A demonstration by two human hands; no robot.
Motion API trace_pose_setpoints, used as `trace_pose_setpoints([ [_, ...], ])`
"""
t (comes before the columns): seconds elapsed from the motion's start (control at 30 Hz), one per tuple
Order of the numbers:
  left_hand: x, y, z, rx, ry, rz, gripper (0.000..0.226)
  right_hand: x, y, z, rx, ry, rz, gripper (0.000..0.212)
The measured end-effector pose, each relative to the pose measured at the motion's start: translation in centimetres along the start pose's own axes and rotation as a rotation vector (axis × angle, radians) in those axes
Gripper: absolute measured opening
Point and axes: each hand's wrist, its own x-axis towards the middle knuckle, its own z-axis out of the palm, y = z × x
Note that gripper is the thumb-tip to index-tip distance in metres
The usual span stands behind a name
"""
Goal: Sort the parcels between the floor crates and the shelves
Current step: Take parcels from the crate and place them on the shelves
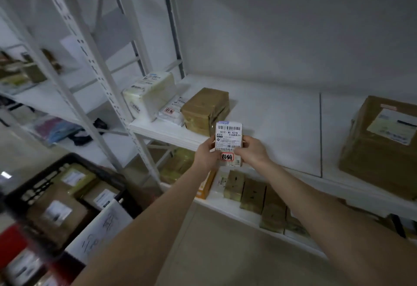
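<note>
A small white parcel (229,136) with a barcode label and a red-ringed stamp is held upright in front of the white shelf (282,127). My left hand (205,153) grips its left edge and my right hand (252,151) grips its right edge. Just behind it on the shelf sits a brown taped parcel (204,109), with white bagged parcels (150,93) to its left. A black floor crate (40,186) at lower left holds several brown and yellow parcels.
A large brown carton (381,148) stands on the shelf at right. The lower shelf (225,206) carries a row of small brown parcels and an orange box. A red crate (11,242) sits at bottom left. White upright posts (106,82) frame the racks.
</note>
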Motion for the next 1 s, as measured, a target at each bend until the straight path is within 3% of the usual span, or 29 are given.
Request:
trace_pose_setpoints([
  [0.27,-7.4,-4.5,-6.7,-0.052,0.263,-0.090,0.041,-3.8,-1.5,8.8,-0.136,-0.256,-0.149,0.031],
  [0.57,-15.5,-12.6,-19.6,-0.094,0.523,-0.316,0.041,-9.6,-4.0,26.3,-0.200,-0.607,-0.203,0.033],
  [0.77,-17.7,-18.9,-30.3,-0.115,0.621,-0.449,0.053,-12.4,-6.7,38.1,-0.313,-0.718,-0.214,0.026],
  [1.0,-15.8,-25.5,-39.7,-0.162,0.641,-0.517,0.051,-11.6,-8.6,49.4,-0.321,-0.766,-0.154,0.028],
])
